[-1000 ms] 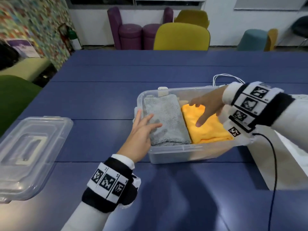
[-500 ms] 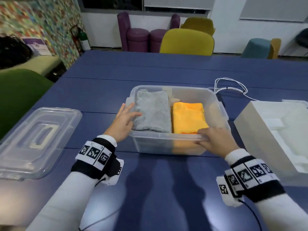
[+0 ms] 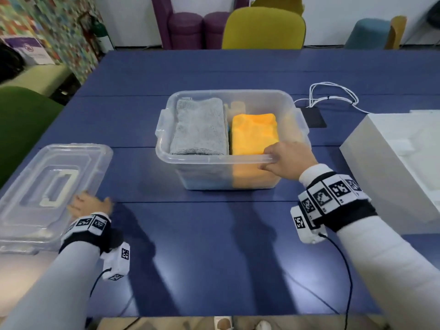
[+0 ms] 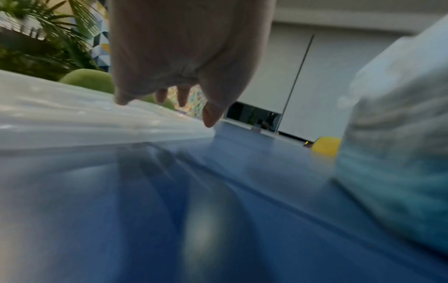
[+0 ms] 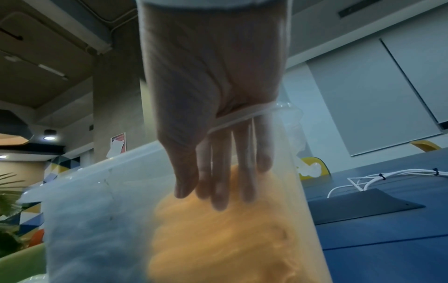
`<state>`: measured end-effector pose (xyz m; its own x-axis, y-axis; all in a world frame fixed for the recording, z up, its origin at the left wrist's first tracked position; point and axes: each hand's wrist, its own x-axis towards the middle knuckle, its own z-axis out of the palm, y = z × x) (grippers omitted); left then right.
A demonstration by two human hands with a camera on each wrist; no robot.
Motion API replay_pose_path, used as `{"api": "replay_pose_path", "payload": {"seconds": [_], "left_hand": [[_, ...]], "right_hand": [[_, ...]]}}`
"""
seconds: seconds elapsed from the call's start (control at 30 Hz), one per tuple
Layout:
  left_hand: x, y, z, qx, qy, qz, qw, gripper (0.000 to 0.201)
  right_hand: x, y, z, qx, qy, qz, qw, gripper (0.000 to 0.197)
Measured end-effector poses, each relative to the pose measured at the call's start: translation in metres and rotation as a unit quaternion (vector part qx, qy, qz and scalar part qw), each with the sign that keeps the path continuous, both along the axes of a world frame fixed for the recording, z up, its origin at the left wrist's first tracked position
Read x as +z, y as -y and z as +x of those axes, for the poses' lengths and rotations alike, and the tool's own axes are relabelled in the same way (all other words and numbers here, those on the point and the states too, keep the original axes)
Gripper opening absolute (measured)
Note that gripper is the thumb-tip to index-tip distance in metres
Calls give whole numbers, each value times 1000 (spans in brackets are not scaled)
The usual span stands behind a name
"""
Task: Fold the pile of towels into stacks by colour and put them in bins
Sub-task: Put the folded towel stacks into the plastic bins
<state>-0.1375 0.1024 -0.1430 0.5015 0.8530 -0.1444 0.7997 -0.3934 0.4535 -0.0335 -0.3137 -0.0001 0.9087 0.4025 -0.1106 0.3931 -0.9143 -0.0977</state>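
Towels binned, lid next.
Your right hand (image 3: 287, 160) clamps the near rim of the bin (image 3: 166, 129), thumb over, fingers against the wall; grey towels (image 3: 200, 126) and yellow towels (image 3: 253, 134) lie folded side by side inside. Your left hand (image 3: 89, 206), fingers spread and holding nothing, reaches the lid (image 3: 31, 210) on the worktop (image 3: 214, 246). The yellow stack looks near rim height: it may stop the lid seating.
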Motion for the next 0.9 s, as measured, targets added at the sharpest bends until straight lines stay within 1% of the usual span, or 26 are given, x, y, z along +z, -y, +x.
{"api": "replay_pose_path", "payload": {"seconds": [0.07,0.13,0.2,0.27,0.33,0.43,0.5,0.6,0.63,0.67,0.73,0.8,0.9], "left_hand": [[-14,0,-7,17,-43,3,999,73],[-22,2,-8,17,-46,29,998,69],[-27,6,-6,8,-20,66,998,62],[-31,19,-5,-25,12,95,995,56],[-32,44,-1,-73,29,112,991,54],[-34,82,0,-139,18,126,982,50],[-24,101,-3,-157,-10,108,982,49],[-6,112,-12,-176,-79,83,978,63],[-7,111,-14,-172,-108,75,976,64],[-8,109,-17,-165,-139,75,974,60],[-5,104,-20,-165,-154,115,967,41],[-1,105,-26,-146,-172,141,964,21],[9,108,-29,-135,-142,168,966,30]], "right_hand": [[-1,-1,1,-10,2,-5,1000,31],[-3,-2,2,-15,7,-12,1000,28],[-3,-4,2,-19,6,-18,1000,28],[-3,-5,2,-19,9,-17,1000,28],[-4,-4,3,-24,12,-24,999,37],[-8,-3,5,-20,21,-22,999,30],[-10,-2,6,-18,17,-25,999,31],[-10,-2,7,-22,24,-31,999,36],[-9,-3,6,-25,24,-34,999,39],[-8,-4,5,-27,24,-38,999,40],[-6,-8,3,-26,23,-52,998,40],[-3,-10,2,-23,18,-66,997,42],[2,-12,0,-22,2,-70,997,41]]}}
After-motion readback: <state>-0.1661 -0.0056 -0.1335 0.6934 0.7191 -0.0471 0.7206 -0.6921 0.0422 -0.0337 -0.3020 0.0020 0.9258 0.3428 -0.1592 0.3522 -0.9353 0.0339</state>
